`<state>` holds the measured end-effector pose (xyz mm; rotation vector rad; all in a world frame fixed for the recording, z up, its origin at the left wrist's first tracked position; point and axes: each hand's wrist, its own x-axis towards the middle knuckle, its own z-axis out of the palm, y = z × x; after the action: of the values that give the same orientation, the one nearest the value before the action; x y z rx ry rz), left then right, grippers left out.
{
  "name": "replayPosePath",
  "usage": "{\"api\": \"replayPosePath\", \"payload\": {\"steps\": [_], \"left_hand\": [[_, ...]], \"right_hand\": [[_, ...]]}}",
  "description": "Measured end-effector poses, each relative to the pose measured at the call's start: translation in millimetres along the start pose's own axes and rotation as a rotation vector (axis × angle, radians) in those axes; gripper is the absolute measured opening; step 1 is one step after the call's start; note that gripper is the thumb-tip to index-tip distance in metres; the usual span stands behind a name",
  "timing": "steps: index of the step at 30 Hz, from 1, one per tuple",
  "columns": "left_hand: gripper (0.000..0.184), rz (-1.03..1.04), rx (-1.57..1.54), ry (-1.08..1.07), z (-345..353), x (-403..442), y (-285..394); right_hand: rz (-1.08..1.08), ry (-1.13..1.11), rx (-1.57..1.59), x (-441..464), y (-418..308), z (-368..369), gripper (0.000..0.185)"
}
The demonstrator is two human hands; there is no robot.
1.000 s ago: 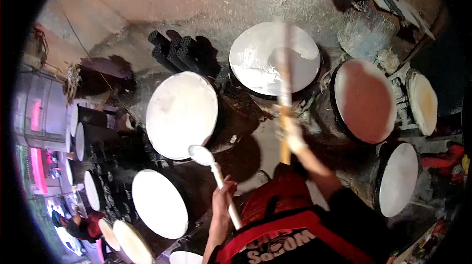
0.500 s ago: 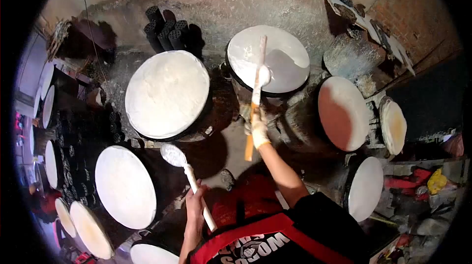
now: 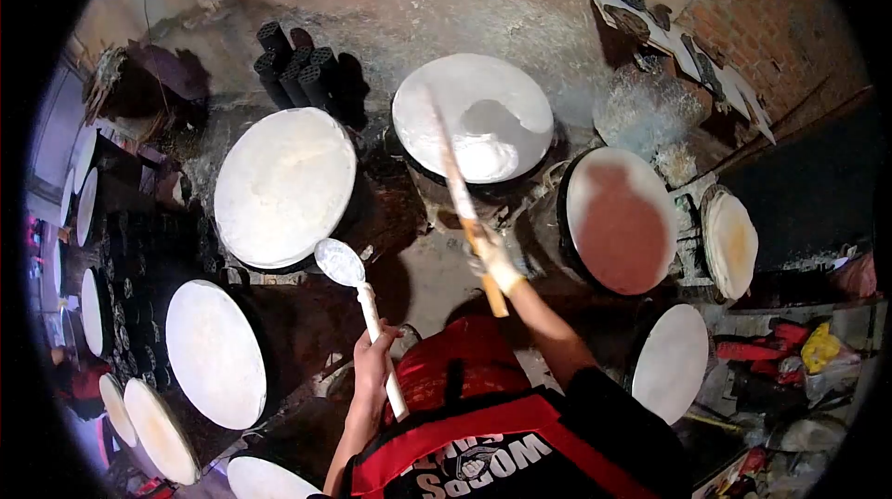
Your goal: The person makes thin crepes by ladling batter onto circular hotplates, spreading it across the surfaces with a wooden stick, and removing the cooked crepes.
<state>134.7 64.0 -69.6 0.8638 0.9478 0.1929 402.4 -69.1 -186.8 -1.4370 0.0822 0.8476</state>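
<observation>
My right hand (image 3: 494, 259), in a pale glove, is wrapped round the orange lower part of a long wooden stick (image 3: 457, 185). The stick's upper end lies over a round griddle (image 3: 525, 109) at the top middle, where a thick white patch and a grey patch show. Low in the middle, my left hand (image 3: 373, 358) grips the white handle of a ladle (image 3: 340, 263). The ladle's bowl, coated in white, is just beyond the lower right rim of a white-covered griddle (image 3: 284, 185).
A griddle with a reddish-brown patch (image 3: 621, 229) stands at the right, near a yellowish disc (image 3: 731, 243). More white discs (image 3: 216, 354) line the left. Black perforated cylinders (image 3: 295, 72) stand by the wall. Red cloth and a yellow bag (image 3: 820, 347) lie far right.
The stick has swung from nearly upright to leaning left across the top griddle. The white patch there has shifted and spread. The ladle remains in my left hand.
</observation>
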Motion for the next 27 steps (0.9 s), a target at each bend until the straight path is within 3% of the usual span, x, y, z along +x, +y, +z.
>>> {"api": "replayPosePath", "payload": {"steps": [2, 4, 7, 8, 11, 14, 15, 17, 18, 20, 22, 23, 24, 26, 27], "left_hand": [[0.011, 0.021, 0.041, -0.046, 3, 11, -9], [0.012, 0.076, 0.127, -0.082, 15, 17, -12], [0.013, 0.102, 0.139, -0.095, 52, 14, -9], [0.013, 0.121, 0.127, -0.105, 63, 14, -11], [0.013, 0.09, 0.105, -0.089, 97, 12, -16], [0.015, 0.012, 0.094, -0.023, 120, -3, -9], [0.015, -0.002, 0.104, -0.003, 123, -6, -8], [0.017, 0.008, 0.123, -0.01, 120, 2, -15], [0.017, 0.015, 0.134, -0.02, 122, 5, -14], [0.018, 0.016, 0.137, -0.022, 135, -5, -3], [0.019, 0.056, 0.188, -0.042, 136, -5, 1], [0.02, 0.096, 0.238, -0.06, 129, 3, -4], [0.02, 0.136, 0.287, -0.078, 121, 12, -9], [0.022, 0.084, 0.094, -0.107, 120, 16, 1], [0.021, 0.109, 0.115, -0.088, 119, 16, 6]], "right_hand": [[0.098, -0.02, 0.205, -25, -18, -54, 0.032], [0.031, 0.003, 0.251, -18, -26, -90, 0.029], [-0.112, 0.025, 0.377, -30, -67, -44, 0.022], [-0.056, -0.07, 0.404, -22, -62, -34, 0.028], [0.077, -0.201, 0.066, -31, -73, -10, 0.032], [0.19, -0.198, 0.079, -38, -57, -54, 0.04], [0.12, -0.134, 0.14, -28, -32, -83, 0.039], [0.209, -0.1, 0.265, -11, -56, -130, 0.029], [-0.005, -0.177, 0.185, -13, -69, -135, 0.033], [-0.029, 0.016, 0.226, -12, -92, -132, 0.043], [0.004, 0.073, 0.258, 18, -86, -149, 0.046], [0.047, -0.007, 0.293, 30, -90, -156, 0.045], [0.05, 0.034, 0.294, 16, -119, -138, 0.039], [-0.177, 0.106, 0.316, 17, -131, -99, 0.045], [-0.191, 0.127, 0.246, 14, -135, -77, 0.048]]}}
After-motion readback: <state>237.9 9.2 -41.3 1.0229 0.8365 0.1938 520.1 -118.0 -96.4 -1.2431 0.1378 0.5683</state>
